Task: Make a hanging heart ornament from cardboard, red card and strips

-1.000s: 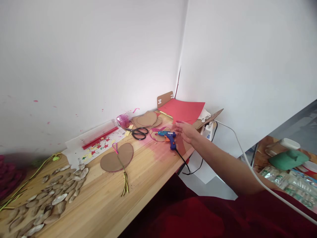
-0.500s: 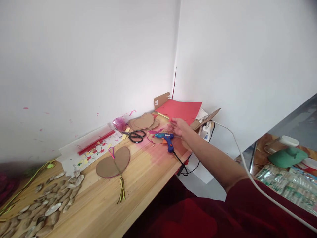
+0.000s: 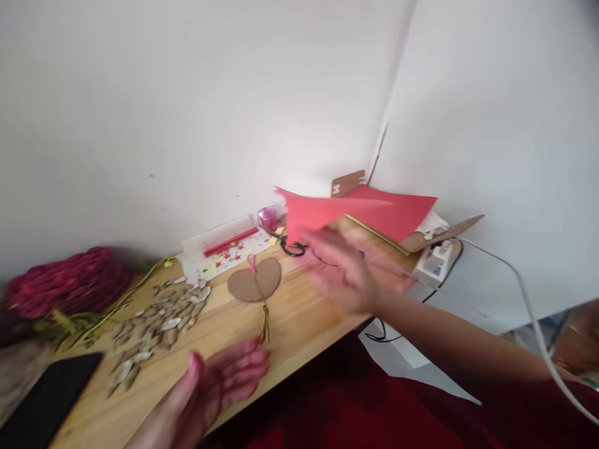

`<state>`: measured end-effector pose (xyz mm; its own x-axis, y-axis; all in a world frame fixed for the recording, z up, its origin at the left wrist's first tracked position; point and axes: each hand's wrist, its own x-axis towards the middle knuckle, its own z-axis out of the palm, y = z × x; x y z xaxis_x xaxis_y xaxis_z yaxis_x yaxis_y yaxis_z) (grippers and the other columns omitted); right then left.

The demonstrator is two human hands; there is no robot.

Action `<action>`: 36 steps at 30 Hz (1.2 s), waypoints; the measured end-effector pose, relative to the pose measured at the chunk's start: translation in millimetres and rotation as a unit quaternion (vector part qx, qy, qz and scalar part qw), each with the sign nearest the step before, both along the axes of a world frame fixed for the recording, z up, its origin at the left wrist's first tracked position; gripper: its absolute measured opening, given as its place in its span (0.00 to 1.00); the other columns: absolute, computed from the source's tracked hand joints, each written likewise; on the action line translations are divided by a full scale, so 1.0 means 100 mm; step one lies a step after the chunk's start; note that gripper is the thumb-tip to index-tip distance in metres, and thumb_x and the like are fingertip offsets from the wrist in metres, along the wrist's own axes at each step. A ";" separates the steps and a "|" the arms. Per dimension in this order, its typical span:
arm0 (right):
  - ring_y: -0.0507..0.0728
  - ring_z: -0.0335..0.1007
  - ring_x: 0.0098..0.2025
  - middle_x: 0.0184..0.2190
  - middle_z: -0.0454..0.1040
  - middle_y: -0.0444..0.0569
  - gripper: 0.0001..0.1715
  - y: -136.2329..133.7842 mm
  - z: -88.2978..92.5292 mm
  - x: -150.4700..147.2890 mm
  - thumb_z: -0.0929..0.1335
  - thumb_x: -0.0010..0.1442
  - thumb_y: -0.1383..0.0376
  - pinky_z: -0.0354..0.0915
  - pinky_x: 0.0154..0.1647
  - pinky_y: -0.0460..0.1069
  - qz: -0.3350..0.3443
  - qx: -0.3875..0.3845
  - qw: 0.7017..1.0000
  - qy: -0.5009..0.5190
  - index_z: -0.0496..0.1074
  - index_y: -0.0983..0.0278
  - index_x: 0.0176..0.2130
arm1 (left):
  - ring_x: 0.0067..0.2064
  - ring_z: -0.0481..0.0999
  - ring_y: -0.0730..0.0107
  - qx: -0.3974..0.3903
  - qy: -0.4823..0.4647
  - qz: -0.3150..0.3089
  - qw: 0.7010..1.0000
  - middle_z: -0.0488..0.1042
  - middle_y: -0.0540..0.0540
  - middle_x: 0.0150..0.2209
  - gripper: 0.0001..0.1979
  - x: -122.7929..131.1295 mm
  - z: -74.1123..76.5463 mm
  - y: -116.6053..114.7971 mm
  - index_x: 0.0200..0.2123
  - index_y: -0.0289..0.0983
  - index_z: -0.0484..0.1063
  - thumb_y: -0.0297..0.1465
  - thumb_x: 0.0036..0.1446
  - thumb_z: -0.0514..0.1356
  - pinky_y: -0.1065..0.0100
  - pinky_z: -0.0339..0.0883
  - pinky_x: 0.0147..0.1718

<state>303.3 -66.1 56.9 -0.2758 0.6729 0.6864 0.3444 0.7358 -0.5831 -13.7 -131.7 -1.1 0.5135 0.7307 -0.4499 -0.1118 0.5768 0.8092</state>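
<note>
My right hand [image 3: 344, 271] is raised over the table and pinches a torn-edged piece of red paper [image 3: 313, 212], both smeared by motion. Low at the table's front edge, my left hand [image 3: 218, 380] is open with its palm up and holds nothing. Just beyond its fingertips lies a brown cardboard heart [image 3: 243, 284] with a pink loop and a green-yellow tassel [image 3: 265, 321]. Behind the right hand, the scissors [image 3: 293, 248] are partly hidden, and the glue gun is almost wholly covered.
Dry brown pods [image 3: 161, 318] and a black phone [image 3: 53, 399] lie at the left, below a magenta yarn bundle [image 3: 70, 280]. White paper [image 3: 189, 259] carries small stars. Red sheets [image 3: 397, 212] lie in the corner, near a power strip [image 3: 433, 265] and white cable [image 3: 528, 299].
My right hand has lifted a piece of red paper and brought it left toward me. My left hand has come into view, open. The view has turned left, showing the yarn and phone.
</note>
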 end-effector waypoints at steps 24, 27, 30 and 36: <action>0.62 0.78 0.48 0.49 0.81 0.58 0.33 0.49 -0.28 -0.85 0.73 0.58 0.43 0.73 0.40 0.52 0.225 -0.463 0.852 -0.093 0.78 0.64 0.51 | 0.29 0.81 0.69 0.062 -0.157 0.267 0.949 0.83 0.45 0.32 0.02 -0.33 0.19 0.82 0.33 0.33 0.80 0.23 0.57 0.66 0.67 0.79 0.36; 0.60 0.79 0.43 0.45 0.82 0.53 0.31 0.67 -0.30 -0.87 0.74 0.55 0.41 0.72 0.34 0.50 0.206 -0.474 0.847 0.126 0.79 0.61 0.47 | 0.29 0.81 0.69 0.083 -0.135 0.218 0.963 0.83 0.45 0.33 0.03 -0.35 0.16 0.96 0.35 0.34 0.80 0.25 0.56 0.68 0.67 0.78 0.33; 0.59 0.79 0.44 0.44 0.83 0.50 0.23 0.82 -0.27 -0.87 0.76 0.54 0.48 0.73 0.41 0.52 0.138 -0.458 0.840 0.255 0.79 0.60 0.43 | 0.33 0.83 0.65 0.111 -0.102 0.190 0.970 0.84 0.42 0.35 0.07 -0.32 0.12 1.09 0.37 0.33 0.80 0.28 0.53 0.71 0.67 0.78 0.33; 0.57 0.79 0.42 0.41 0.83 0.47 0.31 1.14 -0.34 -0.87 0.81 0.45 0.61 0.71 0.48 0.54 0.062 -0.435 0.858 0.266 0.77 0.60 0.49 | 0.37 0.84 0.60 0.128 -0.101 0.195 0.967 0.84 0.39 0.36 0.14 -0.25 0.04 1.24 0.33 0.32 0.81 0.32 0.44 0.77 0.65 0.78 0.37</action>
